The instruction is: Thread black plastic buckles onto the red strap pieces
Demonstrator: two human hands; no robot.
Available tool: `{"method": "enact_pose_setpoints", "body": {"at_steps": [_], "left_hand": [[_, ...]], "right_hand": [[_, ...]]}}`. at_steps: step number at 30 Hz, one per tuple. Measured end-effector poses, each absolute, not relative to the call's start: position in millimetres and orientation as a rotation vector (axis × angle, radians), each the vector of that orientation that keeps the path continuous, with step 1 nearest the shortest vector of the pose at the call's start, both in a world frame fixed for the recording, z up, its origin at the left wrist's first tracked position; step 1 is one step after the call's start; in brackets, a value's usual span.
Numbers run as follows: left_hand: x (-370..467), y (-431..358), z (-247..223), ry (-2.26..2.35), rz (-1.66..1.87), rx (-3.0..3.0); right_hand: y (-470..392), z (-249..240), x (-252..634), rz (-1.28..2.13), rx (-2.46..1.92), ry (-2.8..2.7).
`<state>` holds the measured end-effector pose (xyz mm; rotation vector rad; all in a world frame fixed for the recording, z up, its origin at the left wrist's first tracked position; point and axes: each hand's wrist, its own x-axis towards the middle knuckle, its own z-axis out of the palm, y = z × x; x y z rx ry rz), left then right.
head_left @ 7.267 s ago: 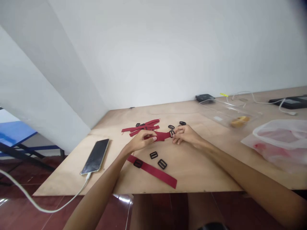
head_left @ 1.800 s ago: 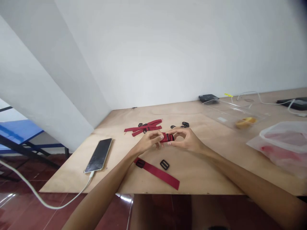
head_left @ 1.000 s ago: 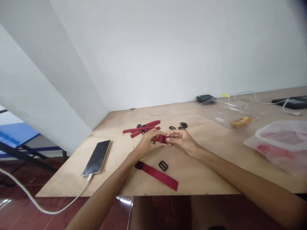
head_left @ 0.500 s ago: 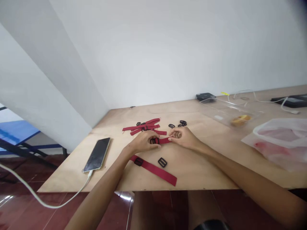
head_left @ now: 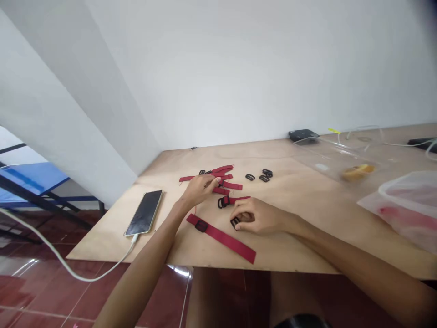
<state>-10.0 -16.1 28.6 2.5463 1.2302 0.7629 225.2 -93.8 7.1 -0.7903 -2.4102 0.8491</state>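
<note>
My left hand (head_left: 201, 189) is closed at the pile of red straps (head_left: 223, 171), with its fingertips on a strap there. My right hand (head_left: 252, 216) pinches a black slide buckle (head_left: 235, 222) just above the wood. Between the hands, a short red strap with black buckles (head_left: 223, 202) lies on the table, partly behind my right hand. Nearer the front edge is a longer red strap (head_left: 232, 243) with a black buckle (head_left: 201, 226) threaded on it. Several loose black buckles (head_left: 264, 177) sit beyond my right hand.
A phone (head_left: 145, 212) on a white cable (head_left: 77, 274) lies at the left. To the right are a clear plastic tray (head_left: 321, 157) with something yellow inside, a plastic bag (head_left: 403, 205) and a black box (head_left: 303, 135). The table's front edge (head_left: 273, 271) is near me.
My left hand let go of the short buckled strap and moved up-left to the pile. My right hand released that strap and took the loose buckle nearer me. The view shifted slightly.
</note>
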Motion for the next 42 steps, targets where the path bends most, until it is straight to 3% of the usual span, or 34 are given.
{"method": "enact_pose_setpoints", "body": {"at_steps": [6, 13, 25, 30, 36, 42], "left_hand": [[-8.9, -13.1, 20.5, 1.269, 0.762, 2.533], [-4.7, -15.5, 14.1, 1.251, 0.738, 2.546], [-4.2, -24.5, 28.0, 1.119, 0.596, 2.600], [-22.4, -40.4, 39.1, 1.017, 0.344, 2.542], [-30.6, -57.0, 37.8, 0.954, 0.225, 2.631], [-25.1, -60.9, 40.8, 0.975, 0.246, 2.616]], "right_hand": [[-85.3, 1.4, 231.6, 0.575, -0.944, -2.206], [-107.5, 1.4, 213.7, 0.650, -0.627, -2.501], [-78.2, 10.5, 249.4, 0.742, -1.024, -2.349], [-66.2, 17.2, 267.1, 0.864, -1.104, -2.280], [-40.6, -8.0, 272.7, 0.226, -1.408, -2.021], [-33.3, -20.6, 258.3, -0.062, -1.599, -2.195]]}}
